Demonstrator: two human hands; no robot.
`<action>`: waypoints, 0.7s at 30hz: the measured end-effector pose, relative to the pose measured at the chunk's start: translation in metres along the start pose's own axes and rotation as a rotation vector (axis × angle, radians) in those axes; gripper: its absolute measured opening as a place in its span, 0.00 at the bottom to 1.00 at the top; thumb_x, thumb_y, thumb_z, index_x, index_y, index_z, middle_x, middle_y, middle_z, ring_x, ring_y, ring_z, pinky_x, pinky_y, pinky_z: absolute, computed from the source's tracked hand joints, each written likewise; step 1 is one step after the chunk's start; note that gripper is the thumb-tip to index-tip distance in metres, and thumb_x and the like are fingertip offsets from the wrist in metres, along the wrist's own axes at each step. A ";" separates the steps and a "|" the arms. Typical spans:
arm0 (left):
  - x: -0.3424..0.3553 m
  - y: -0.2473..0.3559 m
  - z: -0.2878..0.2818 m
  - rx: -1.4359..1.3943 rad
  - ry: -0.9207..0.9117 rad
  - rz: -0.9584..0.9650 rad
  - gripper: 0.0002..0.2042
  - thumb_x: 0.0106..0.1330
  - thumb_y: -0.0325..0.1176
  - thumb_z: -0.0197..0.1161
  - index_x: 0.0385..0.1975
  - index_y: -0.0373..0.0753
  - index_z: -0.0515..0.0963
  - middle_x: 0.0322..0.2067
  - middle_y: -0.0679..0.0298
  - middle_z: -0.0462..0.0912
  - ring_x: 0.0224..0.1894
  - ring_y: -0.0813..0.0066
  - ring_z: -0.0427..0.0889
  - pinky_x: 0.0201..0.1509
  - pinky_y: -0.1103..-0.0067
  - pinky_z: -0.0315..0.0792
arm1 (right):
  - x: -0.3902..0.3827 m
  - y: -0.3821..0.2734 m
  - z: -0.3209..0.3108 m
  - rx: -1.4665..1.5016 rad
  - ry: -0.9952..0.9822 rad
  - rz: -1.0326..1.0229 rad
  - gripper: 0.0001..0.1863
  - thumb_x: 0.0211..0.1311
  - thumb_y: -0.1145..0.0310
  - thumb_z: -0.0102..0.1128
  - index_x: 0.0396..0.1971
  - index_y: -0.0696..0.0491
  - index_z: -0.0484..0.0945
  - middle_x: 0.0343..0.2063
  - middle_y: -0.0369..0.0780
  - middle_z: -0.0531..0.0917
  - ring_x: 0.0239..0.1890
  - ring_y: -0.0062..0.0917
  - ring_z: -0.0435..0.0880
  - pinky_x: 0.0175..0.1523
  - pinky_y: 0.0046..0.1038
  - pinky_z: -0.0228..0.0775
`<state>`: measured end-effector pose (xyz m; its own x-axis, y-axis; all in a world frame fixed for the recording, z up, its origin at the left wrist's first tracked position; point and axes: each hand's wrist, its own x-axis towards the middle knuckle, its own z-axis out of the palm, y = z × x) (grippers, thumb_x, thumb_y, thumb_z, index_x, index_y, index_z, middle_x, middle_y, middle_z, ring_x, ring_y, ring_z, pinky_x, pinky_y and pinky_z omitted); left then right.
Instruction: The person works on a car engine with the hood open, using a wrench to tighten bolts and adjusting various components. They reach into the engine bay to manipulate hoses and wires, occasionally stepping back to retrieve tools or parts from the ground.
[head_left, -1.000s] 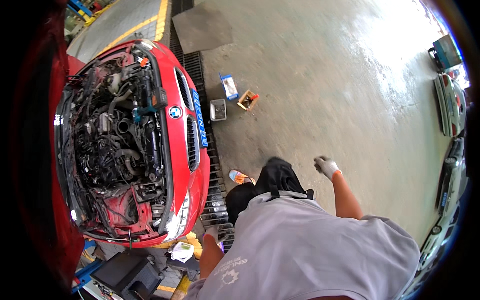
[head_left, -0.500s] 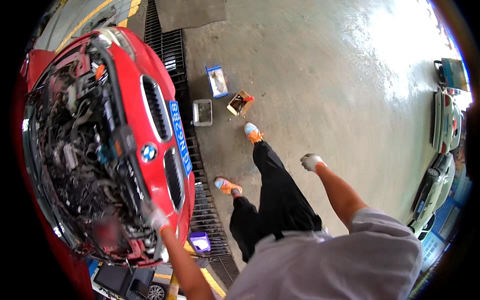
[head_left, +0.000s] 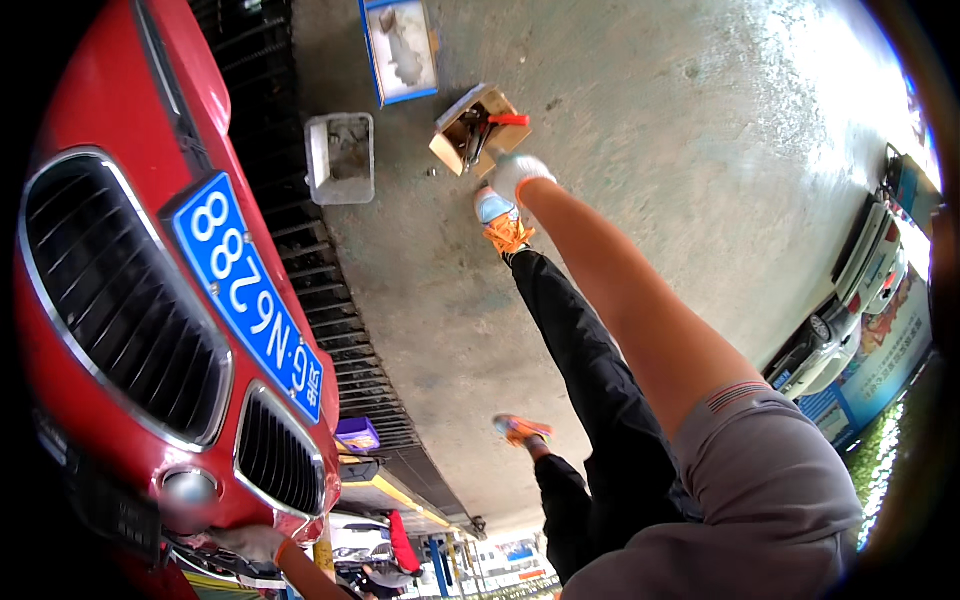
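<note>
My right hand (head_left: 521,177), in a white glove with an orange cuff, reaches down beside a small open cardboard box (head_left: 447,152) on the floor. Inside the box lie several dark metal tools and a tool with a red handle (head_left: 509,120). The fingers point at the box's near edge; whether they grip anything is hidden. At the lower left, my left hand (head_left: 252,543), also gloved, rests on the front edge of a red car (head_left: 262,505), near its round badge. Its fingers look stretched out along the edge, dim and partly blurred.
A clear plastic bin (head_left: 368,160) and a blue-edged tray (head_left: 410,98) stand near the box. Dark floor grating (head_left: 345,325) runs along the car's front. A purple container (head_left: 357,433) sits by the grating. Parked cars (head_left: 840,300) are at the far right.
My right hand has moved from the open floor at the right down to the cardboard box. I have bent lower, so the car's front and the box look larger. My left hand stays at the car.
</note>
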<state>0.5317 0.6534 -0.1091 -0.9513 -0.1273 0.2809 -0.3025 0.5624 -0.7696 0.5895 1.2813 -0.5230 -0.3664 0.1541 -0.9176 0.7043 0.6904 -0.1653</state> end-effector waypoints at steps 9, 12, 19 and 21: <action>0.012 0.045 0.000 -0.269 0.148 0.130 0.21 0.78 0.32 0.44 0.68 0.34 0.69 0.66 0.49 0.73 0.60 0.53 0.81 0.61 0.67 0.79 | 0.162 0.036 0.034 -0.262 0.094 0.149 0.22 0.78 0.53 0.42 0.60 0.45 0.80 0.55 0.41 0.86 0.56 0.40 0.85 0.58 0.41 0.78; 0.010 0.045 0.000 -0.271 0.124 0.163 0.22 0.78 0.33 0.45 0.67 0.34 0.70 0.67 0.47 0.71 0.61 0.51 0.80 0.62 0.66 0.78 | 0.142 0.023 0.029 -0.726 0.058 -0.158 0.19 0.77 0.58 0.45 0.57 0.44 0.81 0.50 0.43 0.88 0.50 0.41 0.88 0.51 0.43 0.81; 0.002 0.047 0.005 -0.366 0.049 0.174 0.23 0.77 0.36 0.46 0.67 0.34 0.71 0.69 0.43 0.67 0.63 0.47 0.78 0.65 0.64 0.75 | 0.038 0.020 0.006 -0.237 0.327 -0.290 0.17 0.73 0.54 0.54 0.50 0.48 0.83 0.44 0.48 0.87 0.46 0.48 0.86 0.49 0.44 0.79; -0.004 0.030 -0.004 -0.370 0.025 0.134 0.23 0.77 0.37 0.46 0.67 0.34 0.71 0.69 0.42 0.65 0.63 0.46 0.77 0.66 0.64 0.74 | -0.003 0.007 0.024 0.193 0.432 -0.181 0.18 0.73 0.52 0.54 0.49 0.50 0.82 0.39 0.49 0.88 0.41 0.47 0.86 0.47 0.42 0.77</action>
<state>0.5266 0.6746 -0.1312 -0.9777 -0.0155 0.2095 -0.1294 0.8300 -0.5425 0.6097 1.2690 -0.5299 -0.6826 0.3505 -0.6412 0.6906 0.5962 -0.4093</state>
